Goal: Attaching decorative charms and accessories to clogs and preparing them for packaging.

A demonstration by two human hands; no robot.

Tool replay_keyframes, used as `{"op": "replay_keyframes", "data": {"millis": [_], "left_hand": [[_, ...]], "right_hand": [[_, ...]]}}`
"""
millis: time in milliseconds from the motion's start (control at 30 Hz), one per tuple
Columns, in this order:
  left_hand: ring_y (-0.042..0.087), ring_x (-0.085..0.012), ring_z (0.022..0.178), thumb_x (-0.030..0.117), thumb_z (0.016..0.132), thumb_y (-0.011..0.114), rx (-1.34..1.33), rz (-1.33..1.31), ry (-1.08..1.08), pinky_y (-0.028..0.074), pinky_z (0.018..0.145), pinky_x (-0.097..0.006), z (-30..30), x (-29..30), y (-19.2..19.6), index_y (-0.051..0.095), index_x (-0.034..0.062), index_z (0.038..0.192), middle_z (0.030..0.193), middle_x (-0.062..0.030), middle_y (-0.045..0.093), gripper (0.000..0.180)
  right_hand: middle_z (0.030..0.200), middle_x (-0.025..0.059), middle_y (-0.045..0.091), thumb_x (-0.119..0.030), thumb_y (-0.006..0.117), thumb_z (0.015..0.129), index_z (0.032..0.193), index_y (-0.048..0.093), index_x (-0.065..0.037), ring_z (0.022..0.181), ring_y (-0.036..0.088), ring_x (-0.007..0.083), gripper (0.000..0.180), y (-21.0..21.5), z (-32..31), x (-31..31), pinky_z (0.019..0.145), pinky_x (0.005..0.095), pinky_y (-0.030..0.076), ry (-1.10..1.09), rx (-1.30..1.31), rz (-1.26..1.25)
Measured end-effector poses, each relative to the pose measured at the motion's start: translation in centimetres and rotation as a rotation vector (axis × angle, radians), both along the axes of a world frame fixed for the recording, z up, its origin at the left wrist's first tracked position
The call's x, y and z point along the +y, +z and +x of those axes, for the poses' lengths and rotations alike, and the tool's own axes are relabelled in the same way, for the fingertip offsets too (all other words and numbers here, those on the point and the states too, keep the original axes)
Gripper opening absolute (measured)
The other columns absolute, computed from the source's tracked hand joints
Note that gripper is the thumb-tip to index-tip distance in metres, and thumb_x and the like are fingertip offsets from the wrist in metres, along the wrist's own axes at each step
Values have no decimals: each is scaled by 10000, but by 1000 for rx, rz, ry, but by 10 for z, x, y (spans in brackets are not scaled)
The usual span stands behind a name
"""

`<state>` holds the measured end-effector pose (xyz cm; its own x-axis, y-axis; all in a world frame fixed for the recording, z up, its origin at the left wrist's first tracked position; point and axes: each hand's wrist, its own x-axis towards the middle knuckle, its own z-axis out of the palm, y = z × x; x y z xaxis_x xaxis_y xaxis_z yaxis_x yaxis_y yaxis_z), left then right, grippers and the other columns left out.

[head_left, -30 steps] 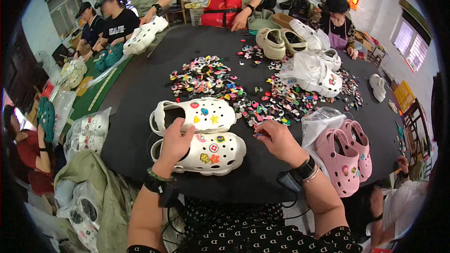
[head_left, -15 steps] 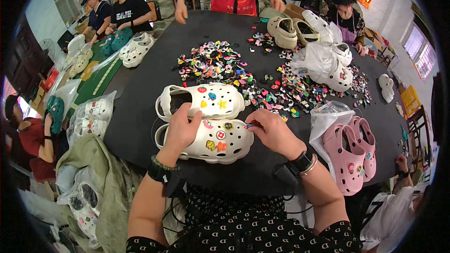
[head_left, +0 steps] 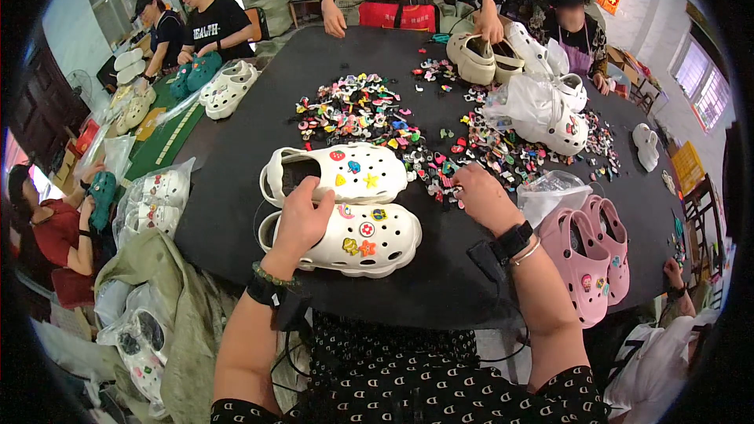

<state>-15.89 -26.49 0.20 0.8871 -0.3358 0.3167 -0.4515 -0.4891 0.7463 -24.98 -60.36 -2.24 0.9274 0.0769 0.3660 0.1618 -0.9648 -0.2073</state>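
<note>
My left hand (head_left: 301,224) is wrapped over the opening of the nearer white clog (head_left: 400,229), thumb on the upper, fingers partly hidden. Colourful shoe charms sit in this clog's holes, among them a rainbow, a red-and-white round one and an orange star. Its mate, the farther white clog (head_left: 389,161), lies alongside with several charms, including a yellow star. To the right, my right hand (head_left: 483,198) is at the near edge of the loose shoe charms (head_left: 440,171), fingers bent together. Whatever is between those fingertips is too small to make out.
Pink clogs (head_left: 577,267) stand at the right by a clear plastic bag (head_left: 550,198). Beyond the charms are bagged white clogs (head_left: 567,129) and beige clogs (head_left: 473,61), which a co-worker's hand (head_left: 490,25) touches. Bagged clogs (head_left: 157,196) lie left of the table.
My right hand has left the nearer clog's toe, where it held a small charm, and moved right and away to the pile. The co-worker opposite has reached to the beige clogs.
</note>
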Motion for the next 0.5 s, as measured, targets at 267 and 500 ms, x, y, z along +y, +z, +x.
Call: {"op": "replay_keyframes", "data": {"millis": [267,500], "left_hand": [[650,-373,870,221,903,654,-85,58,50,523,755,-391,-7,3,1,497,-68,1235,1146,-268,581,468],[630,-234,732,132,895,681,-226,-52,95,522,647,-285,-56,1,30,406,-20,1227,1286,-203,374,457]], "right_hand": [[945,122,585,-164,809,730,977,591,-37,893,607,284,353,70,-9,98,741,368,508,459,170,385],[931,103,548,-220,867,654,985,534,-61,896,572,302,495,68,11,106,754,395,498,374,197,318]]}}
